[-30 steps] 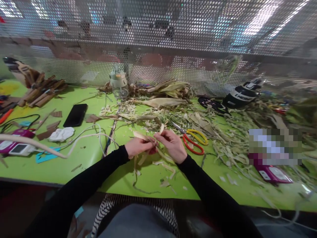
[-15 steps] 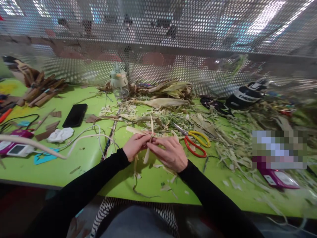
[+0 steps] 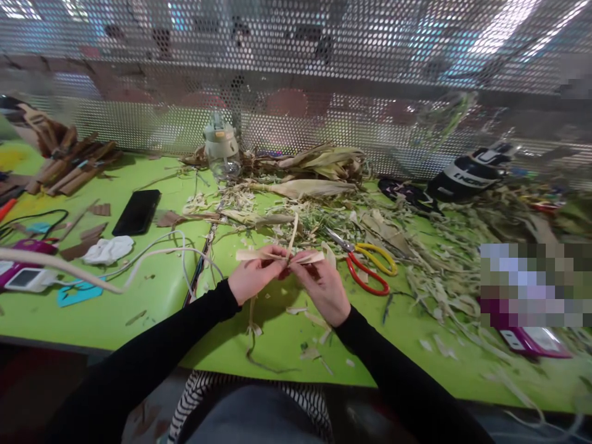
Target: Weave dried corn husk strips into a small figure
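Observation:
My left hand (image 3: 258, 274) pinches strips of pale dried corn husk (image 3: 293, 235) just above the green table (image 3: 161, 320). Meeting it fingertip to fingertip, my right hand (image 3: 324, 285) is closed on the same husk strips. One strip stands upright between the hands, and others stick out to the left and right. The crossing point is partly hidden by my fingers. Close by on the right lie scissors (image 3: 370, 266) with a red and a yellow handle, blades apart. Husk scraps (image 3: 312, 351) lie on the table below my hands.
Husk leaves (image 3: 314, 188) and shreds spread across the back and right. A clear bottle (image 3: 222, 148) and a black bottle (image 3: 472, 176) stand and lie near the perforated metal screen (image 3: 287, 80). On the left are a phone (image 3: 137, 212), a white cable (image 3: 139, 262), a power strip and bundled brown sticks (image 3: 76, 166).
The strip that pointed down between my hands no longer shows there; a strip now extends rightward over my right hand. My right fingers have drawn in. The view has shifted slightly.

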`<move>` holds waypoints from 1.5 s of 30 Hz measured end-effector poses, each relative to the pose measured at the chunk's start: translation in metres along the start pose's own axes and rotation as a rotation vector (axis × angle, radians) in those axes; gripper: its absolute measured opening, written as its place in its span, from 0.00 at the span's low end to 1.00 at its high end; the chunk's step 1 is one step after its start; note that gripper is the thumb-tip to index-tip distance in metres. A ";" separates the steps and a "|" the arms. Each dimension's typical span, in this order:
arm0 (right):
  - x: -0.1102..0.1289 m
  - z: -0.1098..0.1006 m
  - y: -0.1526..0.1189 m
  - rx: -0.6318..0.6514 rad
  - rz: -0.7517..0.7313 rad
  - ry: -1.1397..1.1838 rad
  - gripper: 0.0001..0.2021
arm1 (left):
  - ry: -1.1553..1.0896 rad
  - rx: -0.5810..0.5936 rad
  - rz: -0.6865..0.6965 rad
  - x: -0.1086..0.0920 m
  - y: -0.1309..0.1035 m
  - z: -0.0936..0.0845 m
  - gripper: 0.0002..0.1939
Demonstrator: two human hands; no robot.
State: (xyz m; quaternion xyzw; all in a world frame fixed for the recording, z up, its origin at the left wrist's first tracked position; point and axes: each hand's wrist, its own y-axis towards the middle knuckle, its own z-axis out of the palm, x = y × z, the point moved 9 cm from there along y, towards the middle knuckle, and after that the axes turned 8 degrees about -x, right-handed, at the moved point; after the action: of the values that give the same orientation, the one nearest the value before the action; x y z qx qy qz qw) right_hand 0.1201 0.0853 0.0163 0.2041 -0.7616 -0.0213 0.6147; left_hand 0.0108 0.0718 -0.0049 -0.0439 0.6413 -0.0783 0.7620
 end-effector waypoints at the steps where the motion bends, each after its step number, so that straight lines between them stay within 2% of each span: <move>1: -0.003 0.000 0.000 -0.003 0.045 0.014 0.06 | 0.016 -0.002 0.002 0.000 0.000 0.000 0.05; 6: -0.022 0.003 -0.002 0.052 0.268 0.080 0.12 | 0.127 0.008 0.028 0.001 0.000 0.000 0.06; 10: -0.024 0.006 -0.003 0.083 0.303 0.069 0.15 | 0.223 -0.055 0.135 -0.006 0.002 -0.006 0.06; 12: -0.017 0.006 -0.004 0.089 0.225 -0.074 0.14 | 0.221 -0.126 0.136 -0.008 0.002 -0.013 0.06; 13: -0.011 0.004 -0.004 0.075 0.139 -0.184 0.13 | 0.215 -0.158 0.119 -0.008 0.003 -0.016 0.06; 16: 0.021 0.000 -0.007 -0.032 -0.225 -0.515 0.11 | 0.258 -0.191 0.070 -0.007 0.003 -0.021 0.06; 17: 0.030 0.001 -0.010 -0.060 -0.324 -0.566 0.10 | 0.308 -0.186 0.075 -0.008 0.003 -0.020 0.06; 19: 0.038 0.001 -0.013 -0.073 -0.406 -0.558 0.08 | 0.428 -0.162 0.117 -0.010 0.003 -0.018 0.07; 21: 0.037 -0.001 -0.013 -0.080 -0.364 -0.466 0.07 | 0.517 -0.123 0.154 -0.010 0.003 -0.016 0.07; 25: 0.024 -0.007 -0.009 -0.092 -0.162 -0.282 0.10 | 0.550 -0.031 0.183 -0.007 -0.001 -0.009 0.07; 29: 0.014 -0.011 -0.007 -0.116 -0.034 -0.217 0.13 | 0.595 0.003 0.253 -0.012 -0.006 -0.002 0.07; 34: 0.006 -0.011 -0.007 -0.101 0.025 -0.189 0.12 | 0.582 0.020 0.214 -0.011 -0.007 0.000 0.14; 38: -0.001 -0.019 -0.004 -0.154 0.092 -0.185 0.13 | 0.577 -0.009 0.157 -0.005 -0.004 -0.006 0.16; 40: 0.005 -0.023 -0.003 -0.177 0.041 -0.233 0.13 | 0.572 -0.006 0.143 -0.002 -0.003 -0.007 0.15; 43: 0.025 -0.023 -0.004 -0.202 -0.165 -0.351 0.11 | 0.548 -0.003 0.106 0.002 -0.002 -0.008 0.15; 45: 0.036 -0.015 -0.007 -0.151 -0.280 -0.364 0.10 | 0.509 0.005 0.070 0.006 -0.002 -0.008 0.15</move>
State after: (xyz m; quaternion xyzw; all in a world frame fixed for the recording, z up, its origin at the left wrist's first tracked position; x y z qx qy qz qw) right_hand 0.1310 0.0700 0.0510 0.2541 -0.8203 -0.1996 0.4720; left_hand 0.0038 0.0693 -0.0120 0.0013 0.8135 -0.0617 0.5783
